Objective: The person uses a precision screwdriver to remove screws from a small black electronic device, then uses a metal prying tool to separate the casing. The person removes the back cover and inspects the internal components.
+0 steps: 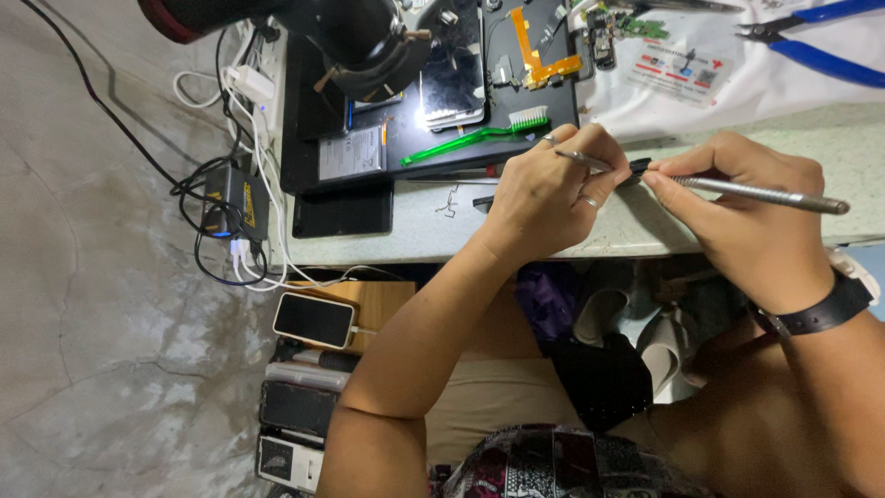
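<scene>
Both hands are meeting just right of the frame's centre, above the front edge of a pale green table (pixel 867 138). The left hand (pixel 544 189) is curling closed, its fingers pinching thin metal tweezers (pixel 583 160) that are pointing right toward a small black part (pixel 639 168). Two rings are showing on that hand. The right hand (pixel 747 198) is also closing, thumb and forefinger gripping a slim silver tool (pixel 765 192) like a pen; its shaft is running out to the right, its tip lying at the black part. The part is sitting between the two hands, touched by the fingertips of both; what it is cannot be told. A dark strap (pixel 816 314) is circling the right wrist.

Above the left hand, a green toothbrush (pixel 470 140) is lying on a black mat (pixel 304 138), its white bristles pointing toward the top. Further up the mat, a phone (pixel 454 78) with its glossy screen is reflecting light, and beside it, to the right, an orange flex cable (pixel 535 51) is resting. A dark microscope head (pixel 359 37) is hanging over the top centre-left. In the top right corner, blue-handled pliers (pixel 820 46) are lying on white cloth (pixel 737 92).

At the left, black and white cables (pixel 230 175) are tangling around a charger (pixel 230 198). Lower left, a phone with a dark screen (pixel 313 319) is resting on a wooden box (pixel 378 304), with more phones (pixel 295 406) stacking below it.
</scene>
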